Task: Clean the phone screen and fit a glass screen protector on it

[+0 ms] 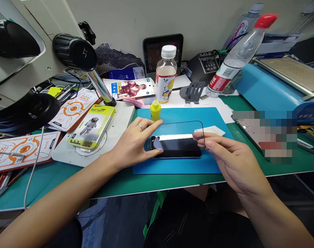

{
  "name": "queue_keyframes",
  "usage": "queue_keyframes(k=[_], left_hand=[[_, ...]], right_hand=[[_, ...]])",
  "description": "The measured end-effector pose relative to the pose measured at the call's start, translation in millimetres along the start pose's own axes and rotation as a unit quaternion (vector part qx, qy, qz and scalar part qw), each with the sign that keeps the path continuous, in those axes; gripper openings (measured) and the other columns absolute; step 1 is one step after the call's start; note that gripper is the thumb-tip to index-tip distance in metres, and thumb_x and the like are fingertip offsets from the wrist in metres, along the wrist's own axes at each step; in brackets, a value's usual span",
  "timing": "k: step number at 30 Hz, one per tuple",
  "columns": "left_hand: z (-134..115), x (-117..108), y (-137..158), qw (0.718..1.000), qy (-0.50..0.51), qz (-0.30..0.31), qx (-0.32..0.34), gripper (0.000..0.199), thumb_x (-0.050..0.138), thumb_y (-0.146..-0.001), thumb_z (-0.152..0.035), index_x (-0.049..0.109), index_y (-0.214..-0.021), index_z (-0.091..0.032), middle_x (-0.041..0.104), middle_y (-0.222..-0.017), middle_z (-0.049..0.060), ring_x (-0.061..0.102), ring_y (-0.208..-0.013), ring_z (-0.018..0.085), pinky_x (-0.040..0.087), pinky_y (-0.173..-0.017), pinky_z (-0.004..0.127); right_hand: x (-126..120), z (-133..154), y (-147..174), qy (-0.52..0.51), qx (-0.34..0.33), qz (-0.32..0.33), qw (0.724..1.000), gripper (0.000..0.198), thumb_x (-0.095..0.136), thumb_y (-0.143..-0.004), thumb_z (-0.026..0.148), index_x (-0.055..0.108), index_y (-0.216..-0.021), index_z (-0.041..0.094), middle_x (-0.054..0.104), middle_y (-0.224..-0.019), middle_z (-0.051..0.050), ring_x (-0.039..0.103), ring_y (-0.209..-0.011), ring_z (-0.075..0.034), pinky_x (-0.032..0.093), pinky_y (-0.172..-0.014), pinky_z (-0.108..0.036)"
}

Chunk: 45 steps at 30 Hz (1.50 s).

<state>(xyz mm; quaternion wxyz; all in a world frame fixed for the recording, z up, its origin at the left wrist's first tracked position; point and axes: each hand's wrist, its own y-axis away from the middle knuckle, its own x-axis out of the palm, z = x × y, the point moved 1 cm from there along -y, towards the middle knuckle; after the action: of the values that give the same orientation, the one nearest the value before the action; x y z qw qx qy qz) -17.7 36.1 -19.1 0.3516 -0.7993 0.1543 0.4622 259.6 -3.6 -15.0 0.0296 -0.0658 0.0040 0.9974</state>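
Observation:
A clear screen protector (182, 122) with a thin black border is held tilted above a phone (176, 146). The phone lies flat on a blue mat (177, 167), its dark screen facing up with a bright reflection across it. My left hand (135, 141), with a ring on one finger, spans the protector's left end between thumb and forefinger. At the right edge, my right hand (231, 158) pinches the protector between thumb and fingers. Behind my left fingertips stands a small yellow bottle (155, 111). A white paper piece (211, 130) lies partly behind the protector and my right fingers.
A microscope stand (98, 86) rises at the left beside battery packaging (92, 127) and orange-white boxes (73, 108). A drink bottle (166, 77) and a tilted red-capped bottle (231, 65) stand behind the mat. A blue machine (270, 93) occupies the right, near a partly blurred device (250, 129).

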Motion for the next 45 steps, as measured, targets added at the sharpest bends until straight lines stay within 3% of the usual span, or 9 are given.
queue_keyframes(k=[3, 6, 9, 13, 18, 21, 34, 40, 45], left_hand=[[1, 0, 0, 1.0, 0.016, 0.001, 0.006, 0.079, 0.078, -0.088, -0.046, 0.046, -0.155, -0.019, 0.066, -0.123, 0.014, 0.058, -0.11, 0.03, 0.054, -0.096, 0.048], [1, 0, 1, 0.999, 0.041, 0.019, 0.028, 0.085, 0.078, -0.087, -0.053, 0.042, -0.157, -0.019, 0.067, -0.126, 0.014, 0.06, -0.112, 0.03, 0.054, -0.097, 0.048], [0, 1, 2, 0.997, 0.056, 0.038, 0.043, 0.086, 0.077, -0.087, -0.057, 0.043, -0.156, -0.019, 0.068, -0.128, 0.015, 0.061, -0.114, 0.03, 0.054, -0.1, 0.05], [-1, 0, 2, 0.996, 0.062, 0.046, 0.038, 0.084, 0.077, -0.087, -0.057, 0.046, -0.153, -0.017, 0.069, -0.128, 0.016, 0.062, -0.116, 0.031, 0.054, -0.1, 0.05], [-2, 0, 1, 0.996, 0.061, 0.054, 0.038, 0.079, 0.079, -0.086, -0.054, 0.049, -0.149, -0.015, 0.07, -0.127, 0.016, 0.063, -0.116, 0.03, 0.055, -0.101, 0.048], [-2, 0, 0, 0.996, 0.057, 0.055, 0.027, 0.079, 0.08, -0.085, -0.054, 0.051, -0.148, -0.017, 0.071, -0.128, 0.015, 0.063, -0.116, 0.031, 0.056, -0.099, 0.049], [-3, 0, -1, 0.995, 0.048, 0.079, 0.039, 0.073, 0.077, -0.088, -0.056, 0.055, -0.142, -0.013, 0.071, -0.127, 0.016, 0.063, -0.113, 0.03, 0.056, -0.099, 0.048], [-2, 0, 0, 0.995, 0.058, 0.075, 0.017, 0.084, 0.079, -0.085, -0.057, 0.047, -0.15, -0.015, 0.064, -0.14, 0.019, 0.059, -0.123, 0.033, 0.051, -0.107, 0.053], [-1, 0, 0, 0.997, 0.044, 0.066, -0.005, 0.075, 0.077, -0.087, -0.054, 0.049, -0.147, -0.019, 0.064, -0.139, 0.016, 0.059, -0.122, 0.032, 0.051, -0.107, 0.052]], right_hand=[[-8, 2, 0, 0.082, -0.045, -0.005, 0.996, 0.022, 0.075, -0.088, 0.052, 0.084, -0.098, 0.035, 0.081, -0.114, -0.004, 0.072, -0.115, -0.033, 0.054, -0.109, -0.058], [-20, 7, -2, 0.161, -0.116, 0.006, 0.98, 0.036, 0.072, -0.091, 0.05, 0.076, -0.125, 0.038, 0.077, -0.128, -0.004, 0.069, -0.123, -0.033, 0.056, -0.106, -0.055], [-30, 8, -9, 0.227, -0.201, 0.069, 0.951, 0.067, 0.076, -0.088, 0.049, 0.054, -0.152, 0.041, 0.062, -0.151, -0.004, 0.059, -0.137, -0.034, 0.052, -0.111, -0.056], [-34, 3, -17, 0.311, -0.26, 0.169, 0.898, 0.095, 0.083, -0.082, 0.05, 0.033, -0.163, 0.043, 0.053, -0.161, -0.006, 0.055, -0.141, -0.038, 0.045, -0.117, -0.062], [-33, -4, -21, 0.317, -0.269, 0.178, 0.892, 0.093, 0.081, -0.085, 0.048, 0.033, -0.164, 0.041, 0.062, -0.152, -0.007, 0.057, -0.14, -0.036, 0.048, -0.116, -0.057], [-32, -6, -23, 0.313, -0.265, 0.196, 0.891, 0.097, 0.084, -0.08, 0.05, 0.035, -0.163, 0.039, 0.06, -0.155, -0.008, 0.056, -0.142, -0.037, 0.051, -0.115, -0.055], [-30, -20, -27, 0.283, -0.275, 0.191, 0.899, 0.082, 0.081, -0.085, 0.043, 0.044, -0.158, 0.041, 0.06, -0.152, -0.006, 0.056, -0.14, -0.034, 0.051, -0.115, -0.054], [-33, -19, -26, 0.249, -0.299, 0.155, 0.908, 0.08, 0.084, -0.083, 0.035, 0.048, -0.154, 0.042, 0.063, -0.147, -0.005, 0.061, -0.134, -0.032, 0.053, -0.112, -0.051], [-37, -17, -26, 0.235, -0.293, 0.138, 0.917, 0.076, 0.083, -0.084, 0.034, 0.051, -0.152, 0.042, 0.065, -0.146, -0.004, 0.063, -0.131, -0.031, 0.056, -0.108, -0.05]])
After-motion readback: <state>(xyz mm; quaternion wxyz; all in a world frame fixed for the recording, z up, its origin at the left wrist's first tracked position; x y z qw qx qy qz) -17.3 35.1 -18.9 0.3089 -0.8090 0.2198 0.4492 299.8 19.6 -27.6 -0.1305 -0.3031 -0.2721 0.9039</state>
